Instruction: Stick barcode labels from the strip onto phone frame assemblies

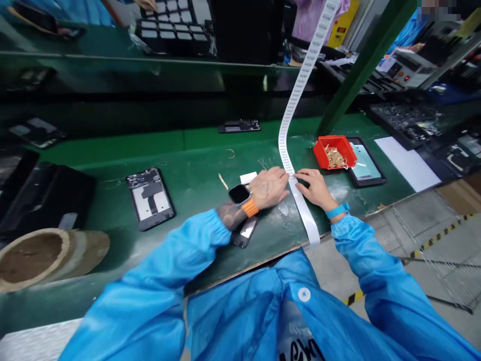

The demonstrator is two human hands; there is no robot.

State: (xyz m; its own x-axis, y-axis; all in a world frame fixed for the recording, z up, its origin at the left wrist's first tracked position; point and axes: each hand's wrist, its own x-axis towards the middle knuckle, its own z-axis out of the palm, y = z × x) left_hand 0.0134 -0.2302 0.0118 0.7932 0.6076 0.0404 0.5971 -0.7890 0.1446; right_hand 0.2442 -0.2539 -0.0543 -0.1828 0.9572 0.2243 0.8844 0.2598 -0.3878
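A: Your left hand?
B: Your left hand [267,188] lies palm down, fingers stretched toward the label strip [299,200], fingertips at its left edge. Can't tell if you're pinching it.

A: And your right?
B: Your right hand [315,188] comes in from the other side, fingers slightly apart, index tip at the strip's right edge. Can't tell there either; the contact is too small to read.

A: Where's the strip?
B: Between your hands. It slants down from the top of the view, bends onto the green worktop [195,165], and its near end reaches the front edge by your blue smock [240,311].

A: On your wrists?
B: Left, a watch [239,194] with an orange band; right, a blue wristband [337,210].

A: Near your left arm?
B: A phone [246,233], partly hidden by your wrist. A small white piece [248,178] and a thin tan strip [223,181] just beyond the watch. An opened phone body [150,198] lies farther left, and a round tan container [80,253] past that.

A: Right side?
B: Red bin [320,152] with tan bits [334,158] inside, beyond your right hand. A tablet-like device [366,163] right beside it, then a white sheet [408,163].
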